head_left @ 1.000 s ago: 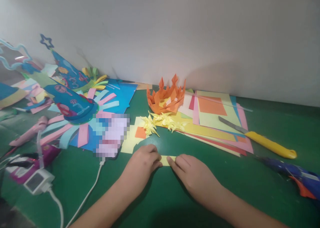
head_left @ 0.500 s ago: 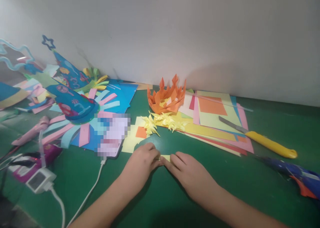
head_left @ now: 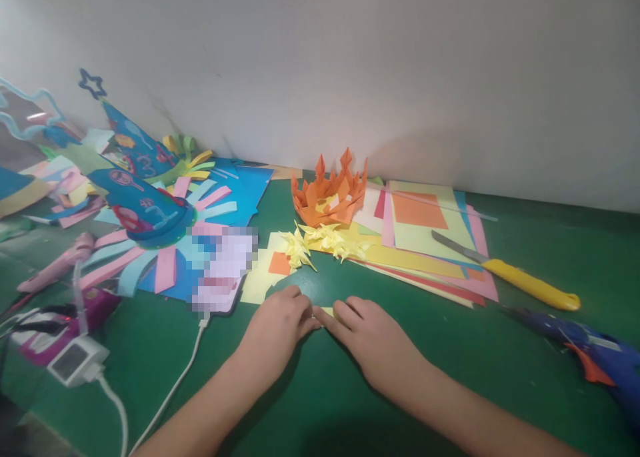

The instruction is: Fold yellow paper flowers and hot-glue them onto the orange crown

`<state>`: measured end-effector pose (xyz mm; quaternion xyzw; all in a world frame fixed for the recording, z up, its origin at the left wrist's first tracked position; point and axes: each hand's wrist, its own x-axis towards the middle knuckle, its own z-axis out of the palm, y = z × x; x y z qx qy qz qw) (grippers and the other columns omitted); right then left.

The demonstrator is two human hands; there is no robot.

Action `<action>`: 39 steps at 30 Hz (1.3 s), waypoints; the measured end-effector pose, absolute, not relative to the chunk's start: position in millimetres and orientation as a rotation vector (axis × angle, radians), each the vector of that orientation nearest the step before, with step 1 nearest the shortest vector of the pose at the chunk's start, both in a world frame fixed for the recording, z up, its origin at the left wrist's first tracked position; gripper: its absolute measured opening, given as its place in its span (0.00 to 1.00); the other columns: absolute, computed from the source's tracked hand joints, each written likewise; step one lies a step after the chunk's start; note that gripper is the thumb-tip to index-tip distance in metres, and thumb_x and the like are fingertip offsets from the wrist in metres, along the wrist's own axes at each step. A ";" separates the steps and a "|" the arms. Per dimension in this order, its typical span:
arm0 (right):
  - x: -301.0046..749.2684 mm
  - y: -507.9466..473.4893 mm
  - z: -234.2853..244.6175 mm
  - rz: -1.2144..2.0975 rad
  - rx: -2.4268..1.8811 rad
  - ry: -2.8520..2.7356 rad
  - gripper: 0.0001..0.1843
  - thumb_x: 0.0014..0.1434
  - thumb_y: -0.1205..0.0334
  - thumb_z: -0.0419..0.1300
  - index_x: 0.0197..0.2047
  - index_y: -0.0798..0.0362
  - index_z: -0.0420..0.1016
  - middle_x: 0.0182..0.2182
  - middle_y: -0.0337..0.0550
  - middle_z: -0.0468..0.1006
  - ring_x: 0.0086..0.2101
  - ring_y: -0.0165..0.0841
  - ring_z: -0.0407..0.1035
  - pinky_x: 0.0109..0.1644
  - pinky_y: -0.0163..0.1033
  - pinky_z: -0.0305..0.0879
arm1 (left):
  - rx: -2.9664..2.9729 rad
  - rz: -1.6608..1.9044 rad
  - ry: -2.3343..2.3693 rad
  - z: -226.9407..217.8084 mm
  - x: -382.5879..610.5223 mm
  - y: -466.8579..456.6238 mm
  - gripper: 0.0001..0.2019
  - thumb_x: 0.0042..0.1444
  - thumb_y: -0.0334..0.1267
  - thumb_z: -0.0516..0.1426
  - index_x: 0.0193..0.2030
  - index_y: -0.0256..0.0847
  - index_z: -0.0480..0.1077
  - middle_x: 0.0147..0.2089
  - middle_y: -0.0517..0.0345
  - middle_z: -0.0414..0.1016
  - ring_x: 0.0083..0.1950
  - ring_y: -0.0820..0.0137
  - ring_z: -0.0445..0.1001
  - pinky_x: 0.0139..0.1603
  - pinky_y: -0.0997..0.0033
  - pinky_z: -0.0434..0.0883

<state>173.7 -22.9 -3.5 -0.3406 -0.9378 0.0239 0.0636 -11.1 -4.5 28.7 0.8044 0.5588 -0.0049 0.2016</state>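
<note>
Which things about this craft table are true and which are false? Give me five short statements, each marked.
1. The left hand and right hand both touch a small piece of yellow paper. True.
2. The knife has a blue handle. False: the knife has a yellow handle.
3. The orange crown stands behind the yellow flowers. True.
4. The phone lies to the right of the orange crown in the picture. False: the phone lies to the left of it.
5. The blue glue gun has an orange trigger. True.
</note>
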 end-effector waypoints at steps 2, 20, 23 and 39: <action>171.8 -22.0 -2.7 0.067 -1.030 -2.833 0.32 0.49 0.76 0.54 0.59 0.59 0.60 0.34 0.47 0.70 0.31 0.37 0.57 0.30 0.41 0.50 | 2.267 -0.006 1.562 28.9 -11.0 -5.2 0.12 0.57 0.39 0.54 0.25 0.37 0.68 0.29 0.57 0.67 0.28 0.71 0.67 0.28 0.72 0.60; 196.9 -7.0 -8.5 0.761 -1.079 -2.248 0.16 0.53 0.79 0.47 0.41 0.52 0.62 0.34 0.43 0.70 0.34 0.33 0.64 0.38 0.38 0.62 | 2.325 0.332 1.053 22.1 -13.9 -6.3 0.13 0.59 0.26 0.47 0.36 0.40 0.71 0.39 0.55 0.71 0.41 0.69 0.69 0.43 0.70 0.66; 200.9 -5.1 -8.8 0.728 -1.076 -2.239 0.14 0.52 0.78 0.47 0.39 0.52 0.62 0.31 0.42 0.71 0.32 0.32 0.65 0.36 0.37 0.62 | 2.336 0.320 1.068 21.4 -13.3 -7.4 0.10 0.59 0.32 0.51 0.35 0.41 0.73 0.40 0.55 0.72 0.42 0.69 0.70 0.44 0.70 0.66; 221.2 3.7 -3.0 0.350 -1.162 -2.178 0.13 0.52 0.76 0.47 0.35 0.51 0.67 0.27 0.40 0.74 0.29 0.33 0.68 0.35 0.37 0.63 | 2.363 0.386 1.138 17.9 -5.3 -4.3 0.07 0.55 0.35 0.57 0.28 0.38 0.73 0.34 0.56 0.75 0.38 0.68 0.70 0.40 0.69 0.66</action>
